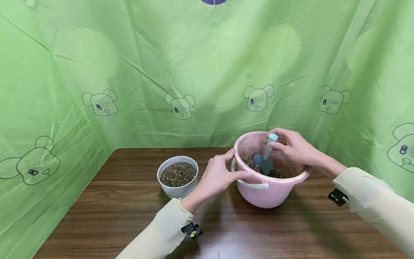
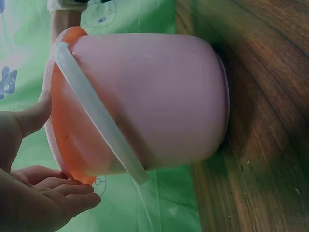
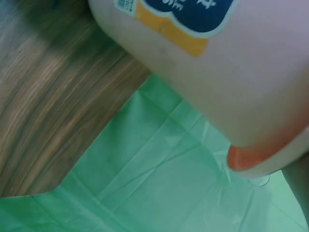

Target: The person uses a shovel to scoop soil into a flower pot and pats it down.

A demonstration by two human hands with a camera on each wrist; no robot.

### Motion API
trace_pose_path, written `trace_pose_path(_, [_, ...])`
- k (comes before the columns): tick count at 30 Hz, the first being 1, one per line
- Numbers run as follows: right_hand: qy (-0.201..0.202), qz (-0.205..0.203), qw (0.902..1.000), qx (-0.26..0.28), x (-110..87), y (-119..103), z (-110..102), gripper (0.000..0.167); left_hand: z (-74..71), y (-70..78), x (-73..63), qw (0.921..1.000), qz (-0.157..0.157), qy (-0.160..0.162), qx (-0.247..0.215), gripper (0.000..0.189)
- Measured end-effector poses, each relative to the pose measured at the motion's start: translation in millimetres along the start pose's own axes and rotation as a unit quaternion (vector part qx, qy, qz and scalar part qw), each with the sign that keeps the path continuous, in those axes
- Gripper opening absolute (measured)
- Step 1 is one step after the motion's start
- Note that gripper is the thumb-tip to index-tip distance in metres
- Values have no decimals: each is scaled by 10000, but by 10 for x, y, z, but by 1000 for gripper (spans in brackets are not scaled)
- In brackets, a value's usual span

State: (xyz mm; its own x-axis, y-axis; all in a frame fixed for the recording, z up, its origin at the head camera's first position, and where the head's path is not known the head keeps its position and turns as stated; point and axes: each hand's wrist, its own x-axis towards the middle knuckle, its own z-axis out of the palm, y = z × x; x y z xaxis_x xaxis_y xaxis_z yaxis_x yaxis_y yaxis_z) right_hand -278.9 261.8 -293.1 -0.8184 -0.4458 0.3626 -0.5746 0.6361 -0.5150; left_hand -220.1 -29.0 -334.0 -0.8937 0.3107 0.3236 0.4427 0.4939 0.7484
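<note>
My right hand [image 1: 292, 146] grips the pale handle of a small blue hand trowel [image 1: 264, 163] over the pink bucket [image 1: 266, 196]. The trowel stands tilted inside, its blade tip down in dark, speckled potting soil [image 1: 249, 162]. With thumb and fingers spread, my left hand [image 1: 216, 176] holds the bucket's rim on its left side. In the left wrist view, the left thumb [image 2: 31, 116] rests at the rim of the bucket [image 2: 159, 101], the fingers farther along it. The right wrist view has the bucket's labelled side [image 3: 193, 87]; the right hand is out of sight there.
Left of the bucket, a white round pot [image 1: 176, 190] full of similar soil stands on the brown wooden table [image 1: 123, 216]. The bucket's white carrying handle [image 1: 253, 185] hangs down its front. Green printed cloth [image 1: 207, 72] encloses the table's back and sides.
</note>
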Motion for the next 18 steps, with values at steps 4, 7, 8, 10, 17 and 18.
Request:
trace_pose_path(4, [-208, 113, 9997, 55, 26, -63, -26, 25, 24, 13, -2, 9999, -32, 90, 50, 87])
trace_pose_path(7, [-223, 216, 9995, 14, 36, -101, -49, 27, 22, 20, -11, 9998, -6, 156, 107, 88])
trace_pose_path(8, [-222, 264, 9994, 11, 34, -112, -58, 27, 21, 22, -14, 9998, 1, 164, 127, 88])
trace_pose_path(10, [-232, 351, 9991, 76, 26, -137, -74, 27, 18, 29, -20, 9998, 6, 175, 138, 89])
trace_pose_path(17, [-338, 593, 9961, 552, -12, -229, -126, 24, 20, 38, -22, 9996, 25, 218, 165, 88])
trace_pose_path(18, [-359, 658, 9950, 656, -21, -244, -132, 24, 19, 38, -23, 9997, 28, 203, 162, 88])
